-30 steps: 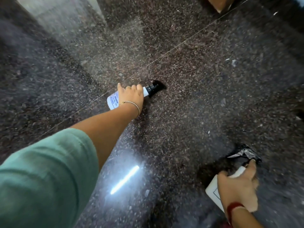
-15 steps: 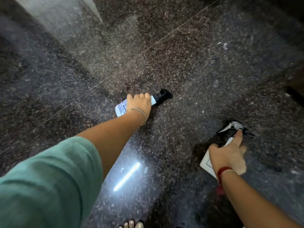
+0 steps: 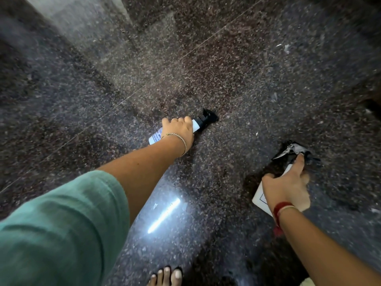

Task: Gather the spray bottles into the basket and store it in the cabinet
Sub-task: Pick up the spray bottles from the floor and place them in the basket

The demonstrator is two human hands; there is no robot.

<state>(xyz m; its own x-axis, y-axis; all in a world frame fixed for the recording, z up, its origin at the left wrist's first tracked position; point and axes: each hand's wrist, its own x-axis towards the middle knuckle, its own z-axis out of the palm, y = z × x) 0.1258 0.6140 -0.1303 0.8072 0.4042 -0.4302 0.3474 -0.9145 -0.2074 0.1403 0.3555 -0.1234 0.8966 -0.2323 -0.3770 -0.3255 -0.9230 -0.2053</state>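
My left hand [image 3: 179,131] is wrapped around a slim white spray bottle with a black nozzle [image 3: 205,119], which lies tilted against the dark granite floor [image 3: 247,83] near the middle of the view. Its label end pokes out below my wrist. My right hand [image 3: 288,185] grips a second white spray bottle with a black trigger head [image 3: 292,150] at the right, its white base showing beside my wrist. No basket or cabinet is in view.
Polished speckled granite floor fills the view, with a thin joint line running diagonally and a bright lamp reflection [image 3: 164,215] near the bottom centre. The toes of a bare foot [image 3: 167,276] show at the bottom edge. Small white scraps [image 3: 286,49] lie at the upper right.
The view has shifted so both hands and bottles sit lower and nearer the centre. Both hands keep their grip on the bottles. A bare foot has come into view at the bottom.
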